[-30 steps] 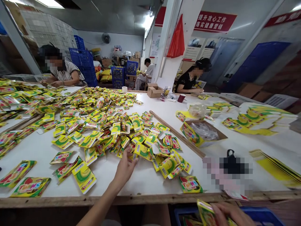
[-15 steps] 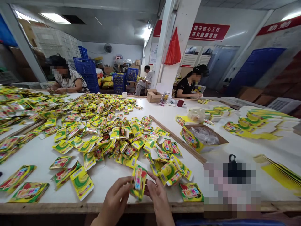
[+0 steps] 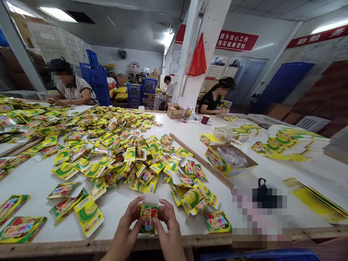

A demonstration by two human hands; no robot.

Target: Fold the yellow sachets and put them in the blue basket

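Both my hands meet at the near edge of the white table (image 3: 127, 203). My left hand (image 3: 125, 232) and my right hand (image 3: 168, 232) pinch one small yellow-green carton (image 3: 148, 217) between fingers and thumbs, its white flap standing up on top. Just beyond lies a wide spread of several flat and half-folded cartons of the same print (image 3: 130, 156). A large flat carton (image 3: 88, 214) lies to the left of my left hand, and another carton (image 3: 217, 221) lies to the right.
A wooden strip (image 3: 202, 161) runs across the table beside an open box holding a clear bag (image 3: 230, 157). Stacks of flat cartons (image 3: 288, 143) lie at right. Two people sit at the far side, a third further back near blue crates (image 3: 136, 88).
My left hand drew a carton from the pile toward the table edge. My right hand came up from below to join it, and the carton now stands upright between both hands.
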